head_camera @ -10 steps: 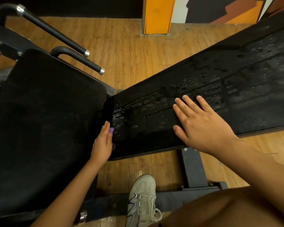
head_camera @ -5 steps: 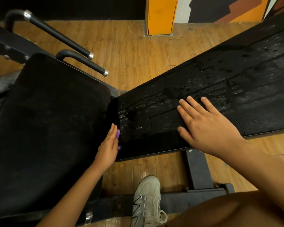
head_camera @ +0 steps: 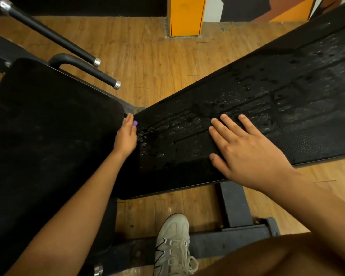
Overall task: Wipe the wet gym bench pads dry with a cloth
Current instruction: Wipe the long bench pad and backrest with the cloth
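Head view. The long bench pad point(head_camera: 287, 108) ran from centre frame up to the right edge, its black surface beaded with water drops point(head_camera: 213, 104) and streaked in lines. The right hand point(head_camera: 247, 154) lay flat on its lower end, fingers straight and slightly spread, grasping nothing visible; whether a dark cloth lay under the palm could not be told. The seat pad point(head_camera: 48, 136) filled the left side, its corner just beside the long pad's end. The left hand point(head_camera: 126, 138) reached into the gap between the two pads, fingers straight and relaxed, with a small purple patch point(head_camera: 135, 123) at one fingertip, nail or object not discernible. Two black handles point(head_camera: 84, 70) projected behind the seat pad. A pale shoe point(head_camera: 173, 242) stood on the wooden floor point(head_camera: 147, 62) beside the black frame point(head_camera: 235, 204).
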### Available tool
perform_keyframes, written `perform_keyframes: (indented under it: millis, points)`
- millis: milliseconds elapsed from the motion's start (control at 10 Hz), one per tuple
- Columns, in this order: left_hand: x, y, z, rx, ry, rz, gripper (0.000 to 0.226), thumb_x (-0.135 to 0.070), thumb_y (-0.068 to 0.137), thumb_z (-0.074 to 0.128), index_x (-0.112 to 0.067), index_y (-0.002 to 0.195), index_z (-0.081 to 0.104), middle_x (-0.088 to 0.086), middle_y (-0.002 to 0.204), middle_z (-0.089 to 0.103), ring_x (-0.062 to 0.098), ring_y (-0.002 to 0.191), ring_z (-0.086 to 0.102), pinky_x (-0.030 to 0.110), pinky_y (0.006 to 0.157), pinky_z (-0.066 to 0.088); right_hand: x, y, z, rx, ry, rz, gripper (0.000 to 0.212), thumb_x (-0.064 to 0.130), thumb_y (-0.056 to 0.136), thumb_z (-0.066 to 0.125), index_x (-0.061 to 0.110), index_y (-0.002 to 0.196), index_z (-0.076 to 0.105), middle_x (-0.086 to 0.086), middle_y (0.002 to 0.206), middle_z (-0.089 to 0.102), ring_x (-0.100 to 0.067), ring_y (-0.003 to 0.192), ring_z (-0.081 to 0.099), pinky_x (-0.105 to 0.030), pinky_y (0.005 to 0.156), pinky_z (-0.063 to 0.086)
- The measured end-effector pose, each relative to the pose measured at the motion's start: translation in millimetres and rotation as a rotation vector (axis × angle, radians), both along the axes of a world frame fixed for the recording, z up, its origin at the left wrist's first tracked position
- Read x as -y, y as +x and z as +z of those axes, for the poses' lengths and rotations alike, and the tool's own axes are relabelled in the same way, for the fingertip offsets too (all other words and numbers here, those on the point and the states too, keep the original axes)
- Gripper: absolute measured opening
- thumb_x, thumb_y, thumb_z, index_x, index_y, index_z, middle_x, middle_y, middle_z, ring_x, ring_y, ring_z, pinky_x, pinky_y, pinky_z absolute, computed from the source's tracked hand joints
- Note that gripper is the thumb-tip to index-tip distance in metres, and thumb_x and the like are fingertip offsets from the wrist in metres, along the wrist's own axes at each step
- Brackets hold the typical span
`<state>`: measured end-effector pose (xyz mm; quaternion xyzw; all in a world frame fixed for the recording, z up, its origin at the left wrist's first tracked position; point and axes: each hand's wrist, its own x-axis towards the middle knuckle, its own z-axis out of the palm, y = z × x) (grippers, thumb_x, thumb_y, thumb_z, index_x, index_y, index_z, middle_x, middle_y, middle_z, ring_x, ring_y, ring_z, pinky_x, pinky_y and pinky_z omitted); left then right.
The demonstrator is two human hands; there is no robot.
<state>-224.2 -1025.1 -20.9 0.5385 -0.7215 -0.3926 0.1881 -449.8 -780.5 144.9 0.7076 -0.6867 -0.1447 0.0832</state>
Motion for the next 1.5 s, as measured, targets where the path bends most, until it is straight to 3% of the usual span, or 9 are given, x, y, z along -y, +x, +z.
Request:
perform_keyframes:
  millis: [200,400,500,800,900,1100,1300,1400,1500]
  points:
    - [42,-22,6,-0.032,0.077,0.022,0.050,-0.021,0.109,0.037,-0.021,0.159,0.028,-0.001,0.164,0.030,0.020,0.149,0.030,0.041,0.123,0.026,1,-3,0,-0.001,0.022,-0.004,0.073,0.053,0.099,0.026,0.003,0.150,0.045,-0.018,0.158,0.039,-0.034,0.150,0.031,-0.056,0.122,0.022]
    - [-2,5,19,-0.069,0.158,-0.097,0.055,-0.012,0.109,0.036,-0.023,0.160,0.020,-0.009,0.168,0.015,0.019,0.146,0.037,0.028,0.109,0.039,0,-1,1,0.008,0.018,-0.008,0.074,0.053,0.099,0.025,0.003,0.149,0.046,-0.017,0.157,0.040,-0.033,0.150,0.031,-0.055,0.122,0.022]
    - [-44,31,15,-0.083,0.138,-0.160,0.055,-0.014,0.109,0.037,-0.024,0.160,0.020,-0.012,0.167,0.016,0.018,0.147,0.035,0.038,0.118,0.036,0,-1,2,0.007,0.019,-0.012,0.074,0.053,0.098,0.025,0.003,0.149,0.046,-0.017,0.157,0.040,-0.033,0.149,0.032,-0.055,0.122,0.022]
    - [-163,92,7,-0.090,0.190,-0.172,0.055,-0.019,0.107,0.040,-0.041,0.153,0.019,-0.031,0.160,0.013,-0.014,0.145,0.017,0.026,0.121,0.024,0,-1,2,0.013,0.025,-0.017,0.074,0.053,0.098,0.026,0.004,0.149,0.046,-0.017,0.157,0.040,-0.033,0.149,0.032,-0.055,0.122,0.022]
    - [-179,91,2,-0.087,0.113,-0.143,0.055,-0.020,0.107,0.039,-0.039,0.154,0.015,-0.035,0.158,0.010,-0.013,0.146,0.014,0.027,0.122,0.022,0,-1,2,0.013,0.023,-0.014,0.074,0.053,0.098,0.025,0.004,0.149,0.046,-0.016,0.157,0.041,-0.033,0.149,0.032,-0.055,0.122,0.023]
    - [-139,67,0,-0.140,0.094,-0.053,0.054,-0.022,0.108,0.038,-0.027,0.158,0.021,-0.012,0.164,0.023,0.006,0.150,0.026,0.042,0.122,0.032,1,-2,2,0.015,0.022,-0.010,0.074,0.053,0.098,0.026,0.004,0.148,0.047,-0.016,0.157,0.041,-0.032,0.149,0.033,-0.055,0.122,0.023]
    - [-140,63,5,-0.158,0.098,-0.068,0.055,-0.019,0.108,0.040,-0.031,0.158,0.020,-0.017,0.165,0.018,0.001,0.147,0.029,0.019,0.106,0.046,0,-3,3,0.021,0.029,-0.012,0.074,0.054,0.098,0.024,0.005,0.149,0.046,-0.016,0.157,0.041,-0.032,0.149,0.032,-0.055,0.122,0.022]
    - [-170,79,2,-0.139,0.086,-0.089,0.057,-0.018,0.107,0.040,-0.040,0.153,0.017,-0.022,0.164,0.016,-0.008,0.146,0.023,0.025,0.118,0.033,0,-2,3,0.028,0.031,-0.008,0.074,0.054,0.098,0.024,0.005,0.149,0.047,-0.016,0.157,0.041,-0.032,0.149,0.032,-0.054,0.122,0.022]
    - [-193,83,1,-0.132,0.097,-0.086,0.056,-0.020,0.107,0.039,-0.042,0.152,0.014,-0.027,0.163,0.013,-0.017,0.142,0.020,0.012,0.114,0.028,0,-2,3,0.029,0.035,-0.009,0.074,0.055,0.098,0.025,0.005,0.149,0.047,-0.015,0.157,0.041,-0.031,0.149,0.032,-0.054,0.122,0.021]
